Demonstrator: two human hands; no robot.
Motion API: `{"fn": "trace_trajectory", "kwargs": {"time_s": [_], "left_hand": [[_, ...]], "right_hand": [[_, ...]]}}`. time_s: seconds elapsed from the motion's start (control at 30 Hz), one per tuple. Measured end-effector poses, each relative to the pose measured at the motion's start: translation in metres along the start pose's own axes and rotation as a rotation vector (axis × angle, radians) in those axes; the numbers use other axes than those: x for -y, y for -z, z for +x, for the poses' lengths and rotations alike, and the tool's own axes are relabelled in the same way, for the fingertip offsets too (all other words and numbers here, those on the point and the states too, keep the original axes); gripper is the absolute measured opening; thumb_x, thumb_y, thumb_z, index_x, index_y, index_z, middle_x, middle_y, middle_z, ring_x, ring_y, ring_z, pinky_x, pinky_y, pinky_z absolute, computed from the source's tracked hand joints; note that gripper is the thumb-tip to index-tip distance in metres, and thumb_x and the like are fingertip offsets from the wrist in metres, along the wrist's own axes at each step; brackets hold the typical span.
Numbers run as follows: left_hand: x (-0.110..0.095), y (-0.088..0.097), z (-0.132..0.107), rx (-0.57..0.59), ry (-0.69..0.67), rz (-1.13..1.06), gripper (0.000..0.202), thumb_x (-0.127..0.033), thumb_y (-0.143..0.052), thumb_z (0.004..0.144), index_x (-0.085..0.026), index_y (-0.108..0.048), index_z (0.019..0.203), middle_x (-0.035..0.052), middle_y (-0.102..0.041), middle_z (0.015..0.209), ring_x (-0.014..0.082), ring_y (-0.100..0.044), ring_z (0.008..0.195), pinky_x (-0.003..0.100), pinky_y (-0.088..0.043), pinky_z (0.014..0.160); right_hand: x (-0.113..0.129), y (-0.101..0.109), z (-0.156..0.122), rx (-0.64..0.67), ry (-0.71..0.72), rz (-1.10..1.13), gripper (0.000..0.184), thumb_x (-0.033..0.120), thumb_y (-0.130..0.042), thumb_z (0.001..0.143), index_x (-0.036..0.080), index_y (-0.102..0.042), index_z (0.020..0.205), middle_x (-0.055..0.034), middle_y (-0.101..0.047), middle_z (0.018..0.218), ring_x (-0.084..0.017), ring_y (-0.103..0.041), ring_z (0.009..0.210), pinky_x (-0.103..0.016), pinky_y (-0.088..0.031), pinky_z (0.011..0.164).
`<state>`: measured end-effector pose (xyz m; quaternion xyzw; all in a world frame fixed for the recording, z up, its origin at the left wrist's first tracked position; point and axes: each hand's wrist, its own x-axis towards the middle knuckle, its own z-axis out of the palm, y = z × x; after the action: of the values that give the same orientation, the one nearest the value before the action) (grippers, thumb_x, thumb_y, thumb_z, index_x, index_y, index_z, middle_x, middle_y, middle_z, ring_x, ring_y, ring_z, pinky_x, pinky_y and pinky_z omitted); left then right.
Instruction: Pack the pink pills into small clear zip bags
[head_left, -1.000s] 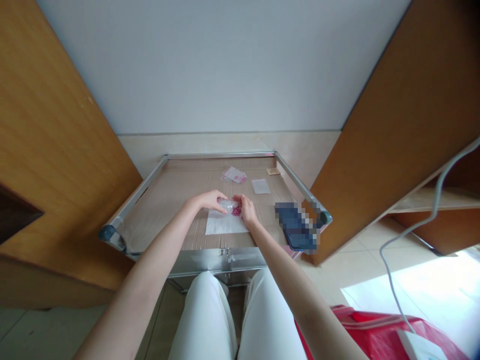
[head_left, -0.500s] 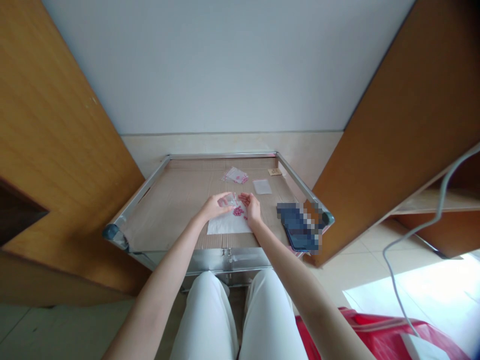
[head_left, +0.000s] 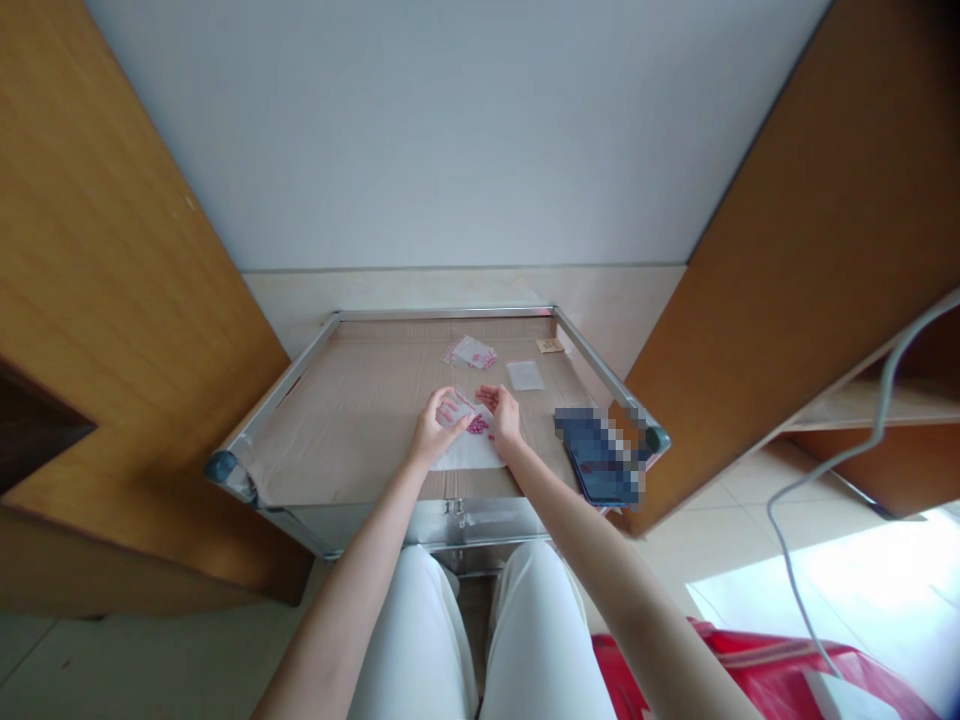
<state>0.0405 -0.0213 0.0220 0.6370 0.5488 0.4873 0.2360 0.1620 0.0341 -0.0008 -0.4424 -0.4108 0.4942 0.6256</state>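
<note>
My left hand [head_left: 435, 425] is closed on a small clear plastic bag [head_left: 463, 402], pinched between thumb and fingers. Beside it, my right hand [head_left: 505, 412] is cupped with its fingers stretched towards the bag; whether anything tiny lies in the palm I cannot make out. Between and just below the hands, a little heap of pink beads [head_left: 477, 426] rests on a white sheet of paper [head_left: 466, 459]. A few more pink pieces lie by the right wrist.
Filled clear bags with pink pieces [head_left: 474, 352] lie farther back on the cardboard-covered table [head_left: 337, 420]. A whitish flat packet [head_left: 526, 375] and a small tan card [head_left: 550, 345] are to the right. A dark phone [head_left: 600, 470], partly pixelated, sits near the metal rail [head_left: 611, 378].
My left hand has shifted slightly right and turned with the clear bag, which now sits more upright over the beads. My right hand stays nearly where it was.
</note>
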Motion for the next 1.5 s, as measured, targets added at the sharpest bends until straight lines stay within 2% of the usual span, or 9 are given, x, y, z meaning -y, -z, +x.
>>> {"fn": "trace_trajectory", "kwargs": {"time_s": [0.33,0.5,0.57,0.67,0.8,0.97,1.1,1.23,1.5], "left_hand": [[0.003,-0.001,-0.004,-0.012,-0.059,0.040,0.055,-0.041,-0.058,0.065,-0.021,-0.036,0.111,0.0013,-0.054,0.084,0.0109,-0.053,0.072,0.025,-0.042,0.071],[0.001,0.000,-0.005,-0.027,-0.043,0.026,0.056,-0.042,-0.059,0.064,-0.020,-0.035,0.110,0.0014,-0.053,0.082,0.0107,-0.052,0.068,0.024,-0.041,0.067],[0.002,-0.001,-0.005,-0.053,-0.040,-0.024,0.056,-0.041,-0.060,0.063,-0.020,-0.035,0.109,0.0004,-0.052,0.080,0.0099,-0.051,0.065,0.024,-0.041,0.065],[0.006,-0.004,-0.003,-0.120,-0.036,-0.160,0.055,-0.039,-0.064,0.059,-0.020,-0.036,0.103,-0.0022,-0.050,0.073,0.0079,-0.048,0.057,0.021,-0.039,0.058],[0.010,-0.006,-0.001,-0.162,-0.022,-0.307,0.055,-0.033,-0.069,0.054,-0.021,-0.036,0.096,-0.0038,-0.049,0.070,0.0063,-0.047,0.054,0.018,-0.036,0.052],[0.006,-0.002,-0.002,-0.027,0.048,-0.438,0.051,-0.033,-0.068,0.056,-0.020,-0.038,0.095,-0.0032,-0.052,0.069,0.0061,-0.049,0.052,0.016,-0.035,0.047],[0.004,0.005,-0.003,0.125,0.158,-0.541,0.036,-0.041,-0.057,0.067,-0.016,-0.048,0.091,-0.0015,-0.055,0.063,0.0055,-0.046,0.042,0.016,-0.032,0.038],[0.006,0.007,-0.001,0.107,0.234,-0.601,0.029,-0.041,-0.057,0.067,-0.014,-0.052,0.077,-0.0015,-0.055,0.058,0.0071,-0.048,0.042,0.017,-0.033,0.037],[0.012,0.008,0.001,0.144,0.258,-0.678,0.022,-0.034,-0.060,0.063,-0.013,-0.054,0.071,-0.0014,-0.055,0.057,0.0073,-0.049,0.045,0.017,-0.033,0.037]], "right_hand": [[0.008,0.005,0.002,0.008,-0.055,0.033,0.036,0.035,-0.029,0.078,0.014,-0.057,0.071,-0.0097,-0.065,0.075,-0.018,-0.061,0.073,-0.033,-0.045,0.074],[0.015,0.007,-0.003,0.045,0.018,0.018,0.034,0.037,-0.033,0.078,0.013,-0.057,0.073,-0.0098,-0.064,0.077,-0.018,-0.060,0.076,-0.033,-0.044,0.075],[0.023,0.008,-0.010,0.123,0.087,-0.053,0.033,0.039,-0.038,0.077,0.013,-0.058,0.076,-0.0095,-0.064,0.079,-0.017,-0.059,0.078,-0.031,-0.044,0.075],[0.035,0.008,-0.024,0.332,0.169,-0.218,0.032,0.043,-0.045,0.074,0.014,-0.059,0.081,-0.0075,-0.063,0.081,-0.016,-0.058,0.077,-0.028,-0.045,0.070],[0.041,0.003,-0.036,0.477,0.162,-0.325,0.030,0.042,-0.055,0.067,0.015,-0.058,0.081,-0.0036,-0.061,0.071,-0.012,-0.056,0.062,-0.023,-0.045,0.055],[0.045,-0.003,-0.033,0.400,0.076,-0.281,0.025,0.038,-0.053,0.068,0.014,-0.056,0.070,-0.0016,-0.057,0.057,-0.009,-0.049,0.045,-0.020,-0.039,0.042],[0.051,0.000,-0.027,0.471,0.005,-0.289,0.023,0.036,-0.055,0.066,0.013,-0.056,0.069,-0.0014,-0.058,0.056,-0.009,-0.051,0.046,-0.019,-0.039,0.043],[0.053,0.005,-0.023,0.582,-0.023,-0.350,0.019,0.032,-0.054,0.066,0.013,-0.057,0.070,-0.0014,-0.059,0.057,-0.008,-0.052,0.047,-0.019,-0.040,0.046],[0.050,0.009,-0.019,0.653,-0.003,-0.505,0.016,0.028,-0.051,0.068,0.013,-0.056,0.066,-0.0009,-0.057,0.054,-0.007,-0.049,0.046,-0.017,-0.038,0.045]]}}
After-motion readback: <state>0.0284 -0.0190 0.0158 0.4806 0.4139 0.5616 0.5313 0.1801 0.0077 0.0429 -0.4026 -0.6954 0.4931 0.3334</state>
